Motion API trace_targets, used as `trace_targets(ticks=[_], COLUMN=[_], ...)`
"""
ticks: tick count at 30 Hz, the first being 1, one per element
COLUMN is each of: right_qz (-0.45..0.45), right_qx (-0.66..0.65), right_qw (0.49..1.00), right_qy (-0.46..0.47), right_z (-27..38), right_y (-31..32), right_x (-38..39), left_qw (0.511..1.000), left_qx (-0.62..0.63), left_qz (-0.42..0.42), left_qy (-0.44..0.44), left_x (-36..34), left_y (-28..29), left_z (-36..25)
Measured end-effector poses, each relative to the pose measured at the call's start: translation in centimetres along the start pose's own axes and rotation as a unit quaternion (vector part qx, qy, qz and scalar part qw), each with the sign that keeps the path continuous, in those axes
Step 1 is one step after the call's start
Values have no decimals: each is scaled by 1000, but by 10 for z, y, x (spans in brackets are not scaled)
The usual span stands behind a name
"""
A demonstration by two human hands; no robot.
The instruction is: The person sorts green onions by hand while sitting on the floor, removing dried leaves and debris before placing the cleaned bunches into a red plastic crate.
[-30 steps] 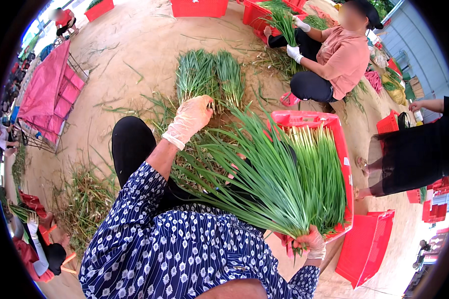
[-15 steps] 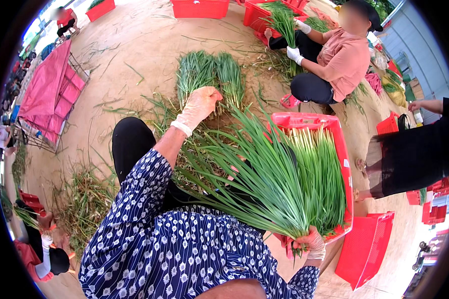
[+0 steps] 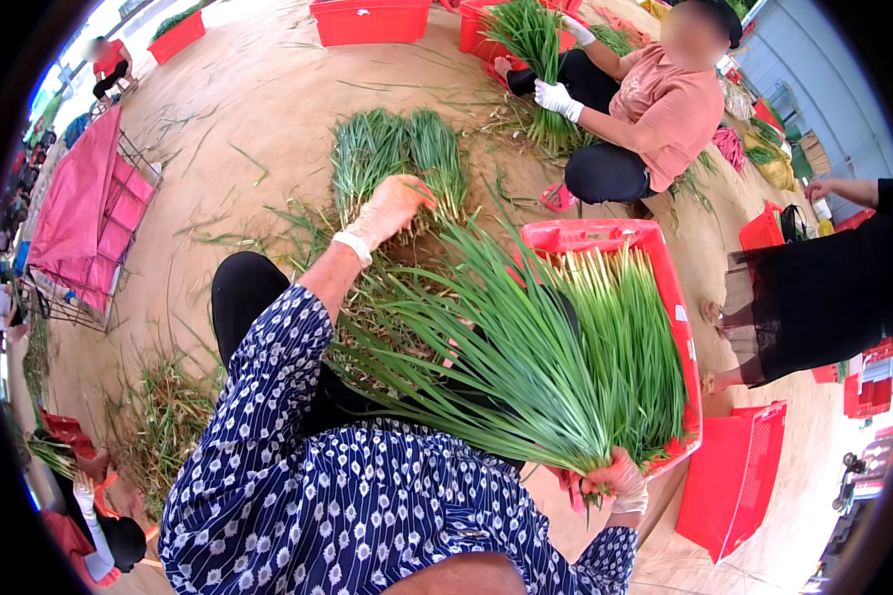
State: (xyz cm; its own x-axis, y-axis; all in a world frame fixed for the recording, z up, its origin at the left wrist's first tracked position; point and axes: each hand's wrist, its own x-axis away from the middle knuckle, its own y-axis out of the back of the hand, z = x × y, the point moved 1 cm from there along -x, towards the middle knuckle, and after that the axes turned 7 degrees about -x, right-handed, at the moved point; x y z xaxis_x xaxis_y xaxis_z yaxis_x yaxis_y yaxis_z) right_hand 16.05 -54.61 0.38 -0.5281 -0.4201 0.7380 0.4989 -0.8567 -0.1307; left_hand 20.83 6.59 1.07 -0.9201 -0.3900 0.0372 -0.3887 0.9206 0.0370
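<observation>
Bunch of long green leaves point(image 3: 536, 382) fans out from the right hand point(image 3: 620, 478), which is thinly gloved and clamped round the narrow gathered end; gripping there probably keeps the stalks together while the tips spread loosely up and left of that hand, toward the person's dark-trousered left knee point(image 3: 243, 297). Just beyond the right hand stands a red crate point(image 3: 693, 382), filled with more greens point(image 3: 645, 347) laid side by side, pale ends farthest from the hand, likely to keep them straight. The left hand point(image 3: 392, 206), also gloved, is held out forward, fingers bent close together; whether they pinch anything cannot be told. Just past it, two sheaves point(image 3: 369, 154) rest next to each other on the earthen floor point(image 3: 268, 99), stem ends toward the hand, perhaps for easy reach. Loose leaf scraps point(image 3: 402, 307) litter the ground nearer the body than the left hand.
</observation>
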Motion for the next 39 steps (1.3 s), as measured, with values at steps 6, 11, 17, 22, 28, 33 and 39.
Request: trace_targets(ticks=[6,11,17,22,28,33,39], right_qz=[26,8,-1,14,4,13,23], right_qx=[17,2,35,20,28,6,-45], right_qw=[1000,1000,999,1000,999,1000,998], right_qy=[0,3,15,18,26,18,30], right_z=[2,13,11,12,14,-7,0], right_y=[2,-7,-5,-7,-9,7,-9], right_x=[-5,-1,3,1,2,-3,-4], left_qw=[961,829,910,918,786,963,919], left_qx=[-215,-495,-393,-357,-575,-236,-378], left_qz=[-60,105,31,-40,76,-40,-4], left_qy=[-165,-237,-125,-168,-214,-124,-109], left_x=[9,22,18,3,9,15,58], left_y=[2,-53,-65,-48,-86,-50,-19], left_z=[-70,-69,-55,-58,-64,-91,-87])
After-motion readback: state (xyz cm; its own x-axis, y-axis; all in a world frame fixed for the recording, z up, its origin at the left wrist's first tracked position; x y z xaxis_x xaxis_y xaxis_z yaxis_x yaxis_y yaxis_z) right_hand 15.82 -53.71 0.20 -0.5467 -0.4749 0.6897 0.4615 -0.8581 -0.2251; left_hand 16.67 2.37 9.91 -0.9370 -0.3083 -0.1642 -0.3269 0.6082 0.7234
